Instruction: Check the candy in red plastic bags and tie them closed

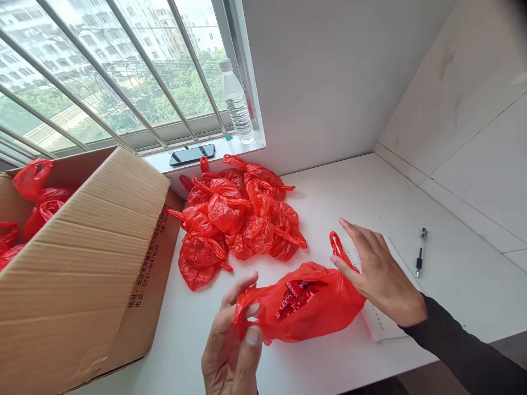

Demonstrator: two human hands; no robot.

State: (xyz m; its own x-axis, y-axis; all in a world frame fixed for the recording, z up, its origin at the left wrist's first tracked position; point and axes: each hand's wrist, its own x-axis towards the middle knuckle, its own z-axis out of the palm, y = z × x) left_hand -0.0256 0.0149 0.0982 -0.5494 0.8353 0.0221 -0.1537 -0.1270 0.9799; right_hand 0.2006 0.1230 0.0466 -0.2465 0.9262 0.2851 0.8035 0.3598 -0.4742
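An unfastened red plastic bag (pixel 317 323) lies sideways across the near part of the white table (pixel 346 186), its mouth gaping upward over dark-red contents with a white pattern (pixel 293 300); I can't make out quite what they are. The person's left hand (pixel 230 334) has the bag's left handle end, thumb and fingers closed around the bunched plastic. The right hand (pixel 382 274) is open over the other end, thumb well apart from the outstretched fingers; the right handle loop (pixel 338 245) stands up beside that thumb, and from here I can't tell whether they touch.

Under the right hand and the bag's end lies a sheet of printed paper (pixel 375 323), partly covered, with a black-and-clear pen (pixel 421 252) to its right. Beyond the bag, a heap of knotted red bags (pixel 242 214) sits against the wall below the sill. On the left stands an open cardboard box (pixel 78 247), more red bags (pixel 35 192) showing inside. On the windowsill (pixel 158 160), a dark smartphone (pixel 192 155) lies near an upright clear water bottle (pixel 237 107), before the barred window.
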